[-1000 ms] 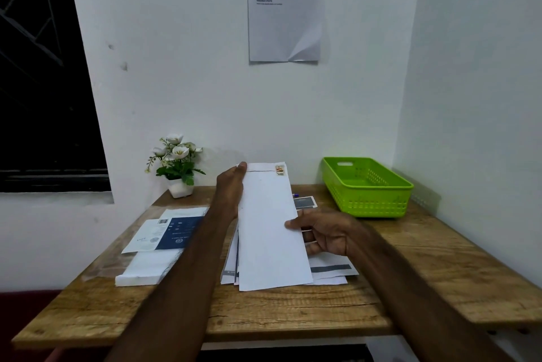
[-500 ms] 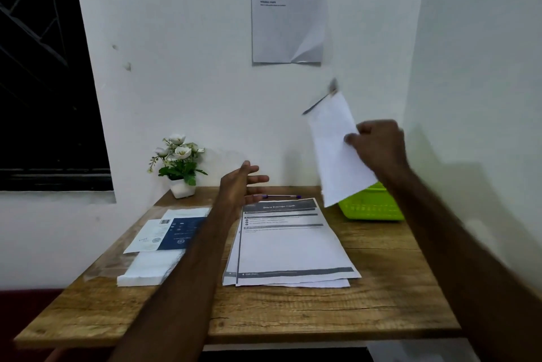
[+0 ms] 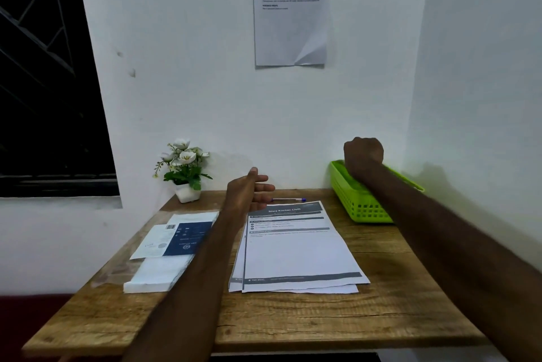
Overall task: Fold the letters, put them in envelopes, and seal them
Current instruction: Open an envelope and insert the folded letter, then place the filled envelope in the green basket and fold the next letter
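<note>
A stack of printed letters (image 3: 299, 253) lies in the middle of the wooden table (image 3: 293, 320). At the left sits a pile of white envelopes (image 3: 158, 273) with a blue and white packet (image 3: 181, 237) lying on it. My left hand (image 3: 252, 188) hovers above the far edge of the letters, fingers straight and spread, holding nothing. My right hand (image 3: 363, 153) hangs over the green basket (image 3: 360, 206) at the back right, wrist bent down. I see only the back of it; its fingers and anything in them are hidden. No envelope shows there.
A blue pen (image 3: 289, 200) lies just beyond the letters. A small white pot of flowers (image 3: 184, 168) stands at the back left corner. A printed sheet (image 3: 290, 9) hangs on the wall, and a dark window (image 3: 44, 83) is at the left.
My right hand carried the white envelope up and right from the letter stack to above the green basket; the envelope is now out of sight. My left hand let go and stays open.
</note>
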